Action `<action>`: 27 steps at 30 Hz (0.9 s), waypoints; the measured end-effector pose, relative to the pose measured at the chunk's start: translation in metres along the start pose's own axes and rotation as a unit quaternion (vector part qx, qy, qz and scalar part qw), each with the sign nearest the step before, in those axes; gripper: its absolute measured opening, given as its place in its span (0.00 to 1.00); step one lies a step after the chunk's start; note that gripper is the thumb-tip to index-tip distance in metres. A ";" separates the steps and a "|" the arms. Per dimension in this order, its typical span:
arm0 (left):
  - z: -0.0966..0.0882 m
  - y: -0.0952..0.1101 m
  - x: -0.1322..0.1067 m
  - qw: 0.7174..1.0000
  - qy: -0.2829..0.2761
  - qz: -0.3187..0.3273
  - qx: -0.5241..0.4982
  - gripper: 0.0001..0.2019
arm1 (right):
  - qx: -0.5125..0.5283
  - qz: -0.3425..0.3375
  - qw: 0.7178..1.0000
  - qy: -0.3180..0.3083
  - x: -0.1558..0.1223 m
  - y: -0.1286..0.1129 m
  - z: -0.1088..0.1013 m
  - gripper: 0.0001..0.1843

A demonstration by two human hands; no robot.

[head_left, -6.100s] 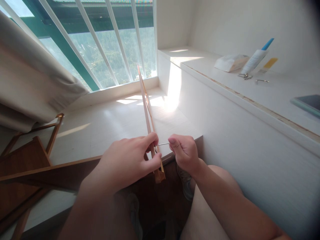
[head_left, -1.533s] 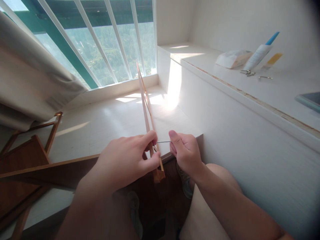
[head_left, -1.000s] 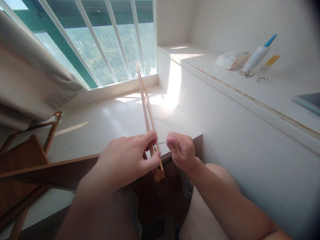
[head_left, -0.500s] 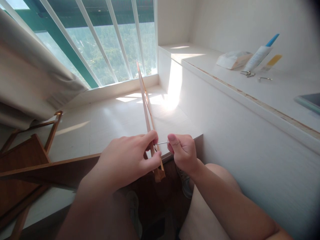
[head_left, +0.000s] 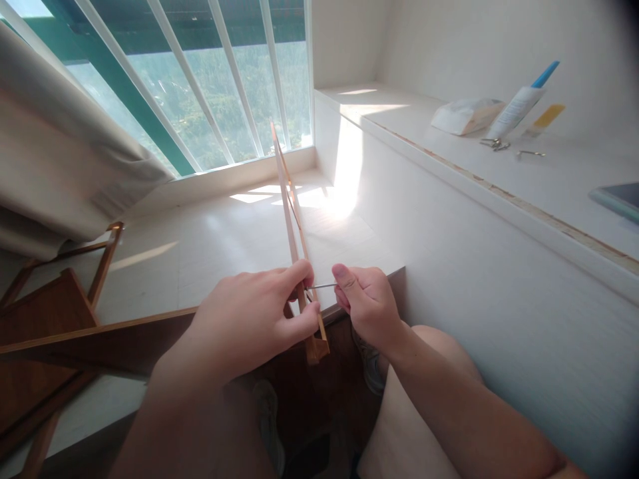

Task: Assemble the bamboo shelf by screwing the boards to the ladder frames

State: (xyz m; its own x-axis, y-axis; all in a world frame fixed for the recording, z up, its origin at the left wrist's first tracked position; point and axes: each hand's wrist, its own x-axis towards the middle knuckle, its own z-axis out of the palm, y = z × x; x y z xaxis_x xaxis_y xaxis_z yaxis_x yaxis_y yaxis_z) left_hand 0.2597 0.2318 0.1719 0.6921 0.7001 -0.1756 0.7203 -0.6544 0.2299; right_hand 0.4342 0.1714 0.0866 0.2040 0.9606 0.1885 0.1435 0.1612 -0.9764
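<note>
My left hand [head_left: 249, 319] is closed around a thin wooden frame piece [head_left: 289, 199] that stands on edge and runs away from me toward the window. My right hand [head_left: 364, 303] is closed in a fist on a slim metal tool [head_left: 322, 286], probably a hex key. The tool's tip meets the wooden piece just beside my left fingertips. The spot where tool and wood join is hidden by my left fingers.
A brown wooden shelf part [head_left: 74, 346] lies at the left over the white floor's edge. A curtain [head_left: 60, 173] hangs at the upper left. On the white ledge [head_left: 449, 173] at right lie a white pouch [head_left: 464, 116], a tube [head_left: 522, 100], small metal parts [head_left: 494, 143] and a tablet [head_left: 616, 199].
My right hand has shifted slightly back and forth on the tool, as if turning it. My left hand and the wooden piece have stayed in place.
</note>
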 end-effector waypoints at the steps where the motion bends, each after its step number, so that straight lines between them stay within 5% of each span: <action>1: 0.000 0.000 0.000 1.000 -0.001 -0.001 0.001 0.12 | -0.009 -0.010 1.000 0.001 0.000 0.000 -0.001 0.31; 8: 0.000 -0.001 0.001 1.000 0.001 0.002 0.005 0.13 | -0.053 -0.041 0.997 0.035 0.002 0.002 -0.007 0.31; 27: 0.000 0.001 0.000 1.000 -0.001 -0.007 0.001 0.11 | -0.087 -0.086 0.992 0.006 0.004 0.009 -0.004 0.28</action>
State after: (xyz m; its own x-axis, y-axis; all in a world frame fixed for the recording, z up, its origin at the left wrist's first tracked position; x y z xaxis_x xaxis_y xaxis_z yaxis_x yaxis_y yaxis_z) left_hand 0.2602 0.2308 0.1721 0.6822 0.7084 -0.1812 0.7299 -0.6454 0.2251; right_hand 0.4399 0.1761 0.0791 0.1738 0.9191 0.3536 0.3427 0.2802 -0.8967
